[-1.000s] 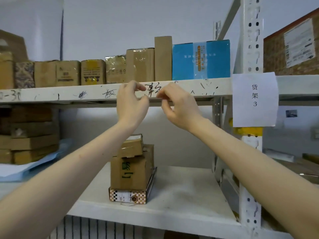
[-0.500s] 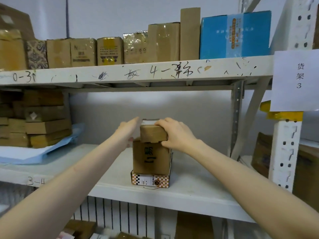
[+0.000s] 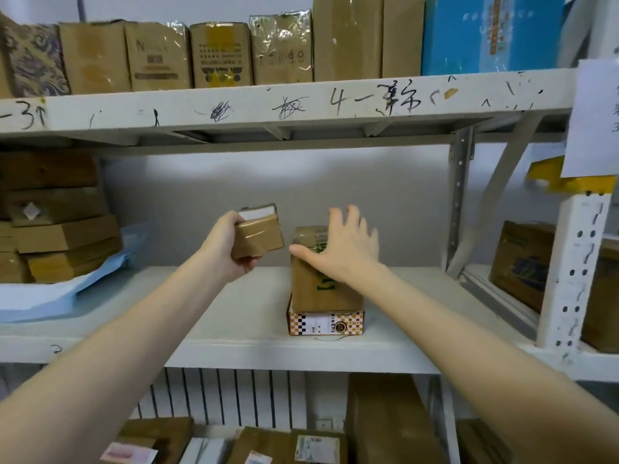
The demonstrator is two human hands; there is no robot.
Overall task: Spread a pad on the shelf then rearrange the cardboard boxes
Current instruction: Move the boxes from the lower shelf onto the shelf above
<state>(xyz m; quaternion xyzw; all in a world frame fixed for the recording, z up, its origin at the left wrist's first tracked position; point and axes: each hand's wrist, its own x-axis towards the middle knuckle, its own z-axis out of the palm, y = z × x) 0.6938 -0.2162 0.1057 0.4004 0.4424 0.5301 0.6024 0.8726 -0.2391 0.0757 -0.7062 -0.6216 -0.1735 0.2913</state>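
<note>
Box (image 3: 258, 237) lifted off stack (image 3: 326, 283) by left hand (image 3: 227, 252).

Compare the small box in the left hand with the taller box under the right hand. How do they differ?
The small box is held tilted in the left hand; the tall box stands upright on a checkered box, the open right hand over it. The small box is squat, the tall box clearly bigger. The small box has a white top, the tall box green print. Both are taped brown cardboard.
</note>
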